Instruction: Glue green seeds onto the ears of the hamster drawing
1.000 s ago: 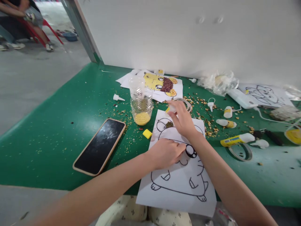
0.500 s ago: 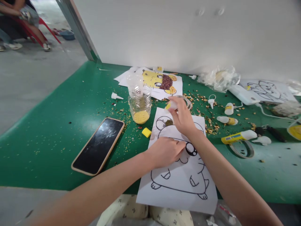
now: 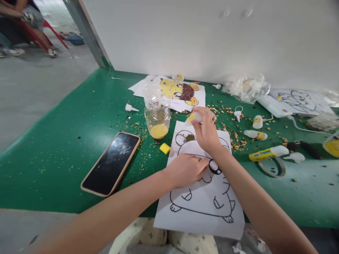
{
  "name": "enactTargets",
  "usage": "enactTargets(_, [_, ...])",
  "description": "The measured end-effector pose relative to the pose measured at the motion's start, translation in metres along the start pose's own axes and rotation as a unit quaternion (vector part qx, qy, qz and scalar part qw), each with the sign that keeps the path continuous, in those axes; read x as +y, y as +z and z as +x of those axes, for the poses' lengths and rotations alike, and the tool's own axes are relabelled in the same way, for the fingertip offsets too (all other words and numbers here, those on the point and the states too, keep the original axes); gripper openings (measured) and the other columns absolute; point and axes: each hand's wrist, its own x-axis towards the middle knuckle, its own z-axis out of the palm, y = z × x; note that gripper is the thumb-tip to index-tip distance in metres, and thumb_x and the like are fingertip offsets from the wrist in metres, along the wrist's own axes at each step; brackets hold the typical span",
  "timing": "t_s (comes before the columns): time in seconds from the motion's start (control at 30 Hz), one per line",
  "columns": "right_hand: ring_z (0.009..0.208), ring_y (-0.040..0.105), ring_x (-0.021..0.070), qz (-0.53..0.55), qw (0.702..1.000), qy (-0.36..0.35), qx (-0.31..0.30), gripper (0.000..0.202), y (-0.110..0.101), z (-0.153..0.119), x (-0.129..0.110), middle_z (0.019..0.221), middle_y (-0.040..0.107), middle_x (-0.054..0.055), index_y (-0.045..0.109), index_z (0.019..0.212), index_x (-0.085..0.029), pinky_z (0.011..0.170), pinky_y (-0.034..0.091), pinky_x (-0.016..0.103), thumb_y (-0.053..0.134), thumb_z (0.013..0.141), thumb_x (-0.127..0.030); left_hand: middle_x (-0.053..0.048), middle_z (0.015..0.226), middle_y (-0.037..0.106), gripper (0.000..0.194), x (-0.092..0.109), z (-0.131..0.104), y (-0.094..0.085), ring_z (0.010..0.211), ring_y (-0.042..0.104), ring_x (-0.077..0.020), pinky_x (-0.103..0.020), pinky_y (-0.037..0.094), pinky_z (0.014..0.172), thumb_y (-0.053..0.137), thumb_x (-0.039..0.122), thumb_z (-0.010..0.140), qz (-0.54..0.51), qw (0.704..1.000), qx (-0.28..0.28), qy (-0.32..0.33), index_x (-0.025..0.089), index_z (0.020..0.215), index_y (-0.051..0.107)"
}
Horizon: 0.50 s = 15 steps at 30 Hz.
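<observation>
A line drawing of a hamster on white paper [image 3: 201, 220] lies in front of me, with a small patch of dark green grains [image 3: 190, 138] at its left ear. My left hand [image 3: 186, 171] rests closed on the drawing's face, fingers curled beside the large eye; whatever they may pinch is hidden. Above the top of the sheet, my right hand [image 3: 208, 132] is closed round a small white glue bottle [image 3: 191, 118] with a yellow label, held tilted. Left of the paper are a yellow cap [image 3: 165, 148] and clear plastic cups [image 3: 158, 121] with yellow grains in the bottom.
A phone [image 3: 111, 164] lies at the left on the green table [image 3: 60, 141]. Behind is a partly filled picture [image 3: 182, 92]. To the right are scattered grains, a glue stick [image 3: 268, 153], a tape ring [image 3: 272, 169], glue bottles [image 3: 256, 135] and a plastic bag [image 3: 246, 88].
My right hand has turned the glue bottle slightly, so more of its white body shows. The left hand has stayed almost still on the drawing.
</observation>
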Motion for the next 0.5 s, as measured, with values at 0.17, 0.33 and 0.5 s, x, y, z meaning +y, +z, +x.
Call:
enactTargets(0.17, [0.109,0.049,0.0266,-0.008,1.000,-0.007,-0.019,0.029,0.0049,0.0003,-0.0024,0.115,0.051,0.013,0.039,0.120,-0.021,0.090,0.042,0.046,0.034,0.092,-0.030,-0.002,0.073,0.065,0.015,-0.0011,-0.0004,0.0018,0.066,0.061,-0.0171,-0.027,0.036,0.053,0.041,0.024,0.088,-0.004,1.000,0.004,0.002,0.016,0.086,0.053])
enactTargets(0.33, [0.107,0.049,0.0266,-0.004,0.999,-0.011,-0.034,0.029,0.0024,-0.0003,-0.0009,0.115,0.051,0.013,0.039,0.120,-0.021,0.087,0.043,0.046,0.033,0.092,-0.030,-0.002,0.073,0.065,0.017,-0.0010,-0.0007,0.0022,0.065,0.061,-0.0167,-0.028,0.035,0.052,0.039,0.024,0.089,0.001,1.000,0.005,0.005,0.016,0.087,0.053])
enactTargets(0.5, [0.109,0.049,0.0271,-0.015,1.000,0.017,0.002,0.030,0.0029,-0.0008,-0.0023,0.116,0.050,0.014,0.039,0.120,-0.021,0.089,0.043,0.046,0.031,0.093,-0.032,-0.002,0.071,0.064,0.019,0.0010,-0.0007,-0.0004,0.062,0.059,-0.0160,-0.026,0.033,0.051,0.037,0.026,0.090,0.001,1.000,0.008,0.000,0.016,0.087,0.052])
